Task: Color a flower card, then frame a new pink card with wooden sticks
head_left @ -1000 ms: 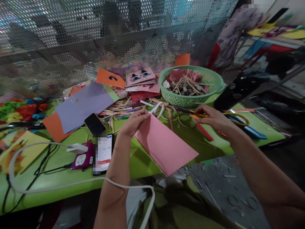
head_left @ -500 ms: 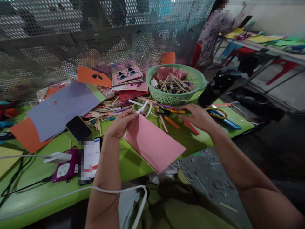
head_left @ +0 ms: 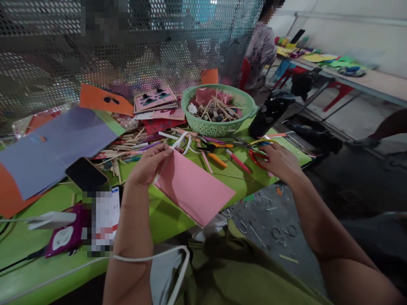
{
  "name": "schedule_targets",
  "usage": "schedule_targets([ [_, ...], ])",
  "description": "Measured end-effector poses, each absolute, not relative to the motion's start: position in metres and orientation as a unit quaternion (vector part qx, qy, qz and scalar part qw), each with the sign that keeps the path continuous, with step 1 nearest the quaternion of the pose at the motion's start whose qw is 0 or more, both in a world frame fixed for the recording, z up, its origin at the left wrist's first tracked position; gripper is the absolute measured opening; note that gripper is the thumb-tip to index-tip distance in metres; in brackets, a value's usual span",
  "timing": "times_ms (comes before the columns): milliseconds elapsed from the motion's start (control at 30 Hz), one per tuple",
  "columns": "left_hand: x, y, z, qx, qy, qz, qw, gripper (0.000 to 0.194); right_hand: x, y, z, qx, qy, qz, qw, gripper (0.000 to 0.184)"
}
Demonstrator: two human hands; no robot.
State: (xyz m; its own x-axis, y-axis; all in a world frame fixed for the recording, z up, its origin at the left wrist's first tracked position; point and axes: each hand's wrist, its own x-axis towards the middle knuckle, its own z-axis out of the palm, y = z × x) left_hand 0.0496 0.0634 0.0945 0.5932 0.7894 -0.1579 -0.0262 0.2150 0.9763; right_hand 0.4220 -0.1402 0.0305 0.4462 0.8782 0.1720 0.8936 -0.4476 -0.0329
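Observation:
A folded pink paper card (head_left: 193, 186) is pinched at its top left corner between the thumb and fingers of my left hand (head_left: 151, 163). Thin white paper strips (head_left: 184, 142) curl out just behind those fingertips. My right hand (head_left: 281, 161) is on the table's right side, its fingers curled at the red handle of a pair of scissors (head_left: 257, 159); its fingertips are partly hidden. Right behind them lies a yellow handle loop (head_left: 262, 143). A pink marker (head_left: 239, 162) and orange-handled pliers (head_left: 218, 160) lie between my two hands.
Behind the card stands a green basket (head_left: 211, 127) with sticks and stones. A black bottle (head_left: 270, 112) is right of it. Phones (head_left: 85, 174), a purple box (head_left: 65, 233) and a white cable (head_left: 136, 257) are at left. A person (head_left: 260, 46) sits farther back.
My right hand has moved right, from above the pink marker to the scissors, whose red handle now shows. My left hand still holds the card. The view has turned somewhat to the right.

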Motion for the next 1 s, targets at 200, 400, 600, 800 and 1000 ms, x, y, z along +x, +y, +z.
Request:
schedule_targets([
  [200,0.051,0.065,0.090,0.563,0.335,0.281,0.701,0.038,0.425,-0.130,0.036,-0.853,-0.512,-0.086,0.054,0.054],
  [400,0.051,0.062,0.082,0.569,0.334,0.286,0.695,0.036,0.427,-0.118,0.045,-0.843,-0.534,-0.020,0.063,0.044],
  [600,0.051,0.058,0.082,0.592,0.326,0.283,0.681,0.029,0.430,-0.138,0.064,-0.847,-0.477,0.078,0.221,0.059],
  [800,0.054,0.053,0.087,0.612,0.322,0.293,0.660,0.032,0.401,-0.144,0.086,-0.700,-0.480,0.359,0.388,0.065],
  [1000,0.056,0.053,0.081,0.613,0.316,0.305,0.657,0.037,0.334,-0.110,0.083,-0.615,-0.517,0.470,0.366,0.070],
])
